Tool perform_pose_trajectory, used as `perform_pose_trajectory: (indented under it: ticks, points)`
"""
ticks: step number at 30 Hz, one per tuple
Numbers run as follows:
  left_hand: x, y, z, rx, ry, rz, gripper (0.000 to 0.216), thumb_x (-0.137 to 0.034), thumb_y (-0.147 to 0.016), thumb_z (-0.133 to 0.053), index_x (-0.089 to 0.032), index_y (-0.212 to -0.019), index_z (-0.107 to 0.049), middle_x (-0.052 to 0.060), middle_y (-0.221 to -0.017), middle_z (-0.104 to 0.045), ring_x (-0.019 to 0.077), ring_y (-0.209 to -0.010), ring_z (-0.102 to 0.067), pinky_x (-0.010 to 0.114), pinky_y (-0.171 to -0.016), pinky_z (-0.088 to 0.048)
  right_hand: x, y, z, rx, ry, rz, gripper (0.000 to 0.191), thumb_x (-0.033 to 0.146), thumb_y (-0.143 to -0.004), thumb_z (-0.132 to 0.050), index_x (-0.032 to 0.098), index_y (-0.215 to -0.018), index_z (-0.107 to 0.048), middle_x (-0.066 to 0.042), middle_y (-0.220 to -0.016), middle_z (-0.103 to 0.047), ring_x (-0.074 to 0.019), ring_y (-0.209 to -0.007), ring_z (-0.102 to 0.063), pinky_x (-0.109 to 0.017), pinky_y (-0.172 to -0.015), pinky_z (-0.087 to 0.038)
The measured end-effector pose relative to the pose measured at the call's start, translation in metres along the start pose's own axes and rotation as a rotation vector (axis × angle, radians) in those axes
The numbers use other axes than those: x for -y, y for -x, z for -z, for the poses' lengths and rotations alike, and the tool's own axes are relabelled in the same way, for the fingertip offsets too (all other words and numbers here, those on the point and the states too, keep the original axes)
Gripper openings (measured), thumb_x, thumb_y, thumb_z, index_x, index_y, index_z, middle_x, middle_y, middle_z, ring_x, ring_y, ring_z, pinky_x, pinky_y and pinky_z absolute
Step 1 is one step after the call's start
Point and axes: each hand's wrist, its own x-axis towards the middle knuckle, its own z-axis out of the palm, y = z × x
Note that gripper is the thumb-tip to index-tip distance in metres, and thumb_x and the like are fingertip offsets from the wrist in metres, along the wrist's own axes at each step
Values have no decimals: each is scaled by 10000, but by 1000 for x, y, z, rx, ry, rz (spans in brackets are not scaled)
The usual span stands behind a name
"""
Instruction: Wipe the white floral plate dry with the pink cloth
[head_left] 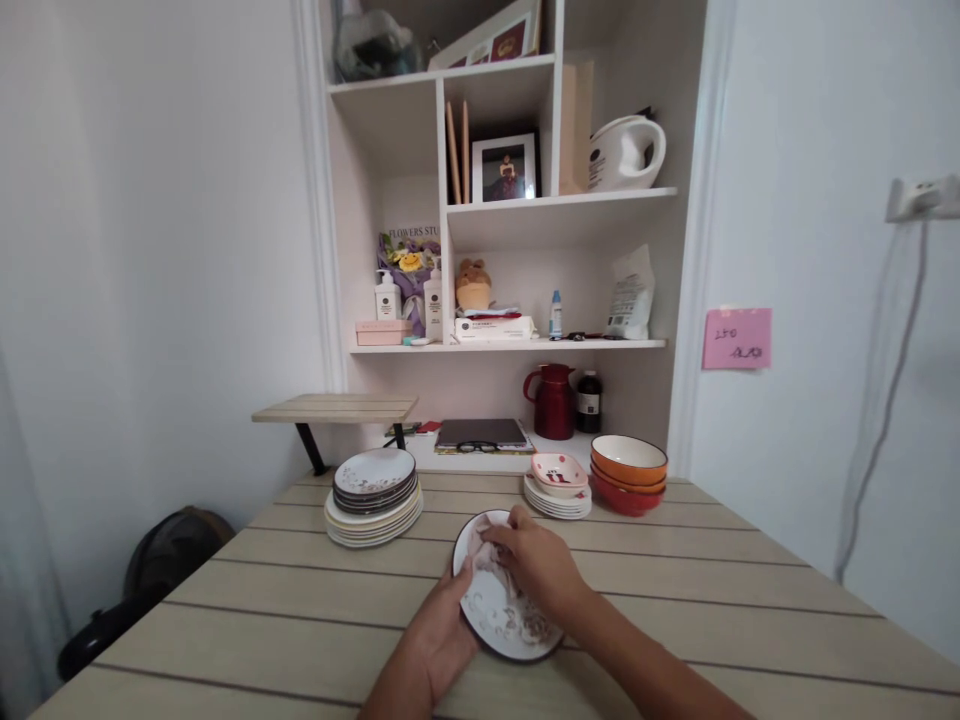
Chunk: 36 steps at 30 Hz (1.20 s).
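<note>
My left hand (442,632) grips the left rim of a white patterned plate with a dark edge (504,612), held tilted just above the wooden table (300,590). My right hand (534,562) lies over the plate's upper face, fingers closed on a pale crumpled cloth (484,552) pressed against it. Behind the plate on the left stands a stack of plates (373,496) with a dark-rimmed one on top.
A smaller stack of white plates with a little red-patterned dish (559,484) and stacked orange and red bowls (628,474) sit at the table's far side. Shelves behind hold a red jug (553,402), bottles, a framed picture and a tablet. A pink note (736,338) hangs on the right wall.
</note>
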Motion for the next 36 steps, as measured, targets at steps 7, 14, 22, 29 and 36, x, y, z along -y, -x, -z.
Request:
perform_pose_trajectory:
  ticks: [7,14,22,29,36]
  points:
    - [-3,1,0,-34,-5,23,446,-269,-837,-671,-153,-1260,-588,142,-1152,-700,279,-1091,-644,405,-990,-448,-10,8,-3,123,-89,69,608,201,-747,-581,309,-1343,-526,-97,-1270,-494,-231,-1027,-597,-329,-866,-429]
    - [-5,5,-8,3,-14,44,522,-294,-822,-691,-173,-1309,-549,143,-1162,-694,295,-1092,-637,429,-999,-428,-28,18,1,200,-279,167,804,9,-631,-503,276,-1389,-460,-88,-1290,-459,-201,-1135,-522,-301,-965,-387]
    - [-5,7,-7,63,-52,55,500,-381,-837,-666,-142,-1267,-576,149,-1084,-714,292,-1023,-656,428,-964,-440,-14,30,12,319,-221,180,538,193,-571,-729,263,-1094,-628,-21,-1043,-570,-176,-832,-557,-259,-703,-407]
    - [-3,7,-12,32,-44,19,443,-364,-837,-676,-149,-1218,-609,130,-1095,-710,238,-946,-673,374,-943,-452,1,20,-9,121,-159,127,515,298,-759,-635,369,-1264,-565,-46,-1176,-550,-213,-971,-604,-292,-810,-420]
    - [-3,7,-7,-10,-37,28,530,-355,-862,-639,-192,-1347,-502,147,-1179,-685,277,-1089,-639,442,-1013,-411,-15,17,5,7,48,-41,442,367,-875,-482,327,-1314,-521,-97,-1229,-577,-254,-977,-640,-312,-705,-409]
